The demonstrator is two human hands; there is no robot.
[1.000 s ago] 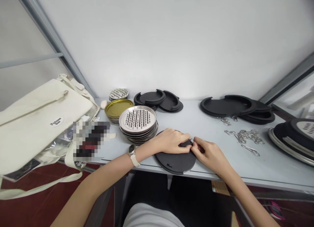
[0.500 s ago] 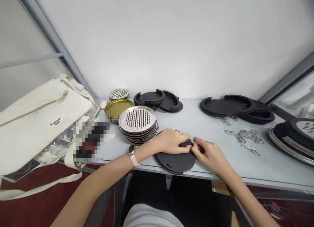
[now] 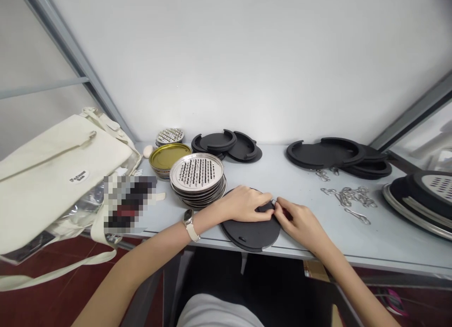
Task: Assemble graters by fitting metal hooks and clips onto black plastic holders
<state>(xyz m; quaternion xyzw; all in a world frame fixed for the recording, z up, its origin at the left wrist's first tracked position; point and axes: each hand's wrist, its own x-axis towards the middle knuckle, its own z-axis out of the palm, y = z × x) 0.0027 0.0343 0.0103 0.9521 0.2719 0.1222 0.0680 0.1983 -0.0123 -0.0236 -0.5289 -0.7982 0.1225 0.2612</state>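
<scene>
A black round plastic base (image 3: 251, 235) lies flat near the table's front edge. My left hand (image 3: 245, 203) rests over its far part, with the fingers closed on its edge. At the same edge my right hand (image 3: 296, 219) pinches a small metal wire clip (image 3: 273, 202), mostly covered by my fingertips. The two hands' fingertips nearly meet there. To the right several loose metal wire clips (image 3: 353, 196) lie in a heap, one of them apart in front. Left of the base stands a stack of round metal grater plates (image 3: 197, 176).
Gold-coloured round lids (image 3: 169, 155) and smaller grater discs (image 3: 170, 135) stand behind the stack. More black bases (image 3: 243, 145) lie along the wall, others (image 3: 323, 152) at the back right. A cream bag (image 3: 67, 162) fills the left side. A black-and-silver piece (image 3: 423, 200) sits at the right edge.
The view has shifted slightly. Both hands stay at the base's edge, and the metal clip between the fingertips is turned a little and shows differently.
</scene>
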